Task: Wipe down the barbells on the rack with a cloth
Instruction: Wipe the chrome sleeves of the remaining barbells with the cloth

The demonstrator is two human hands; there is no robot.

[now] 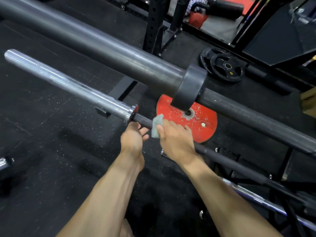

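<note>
The lower barbell [71, 87] lies level on the rack [225, 161], its chrome sleeve reaching toward the upper left and its dark shaft running down to the right. The cloth [157, 126], a small grey-green rag, is wrapped on the shaft just beside the sleeve's collar. The right hand [176, 138] holds it there, fingers curled over the shaft and thumb pressed on the cloth. The left hand [134, 135] grips the shaft from below, between collar and cloth. Above runs a thicker dark barbell [95, 43]. On the black floor [42, 151] beneath lies a red plate [205, 122].
</note>
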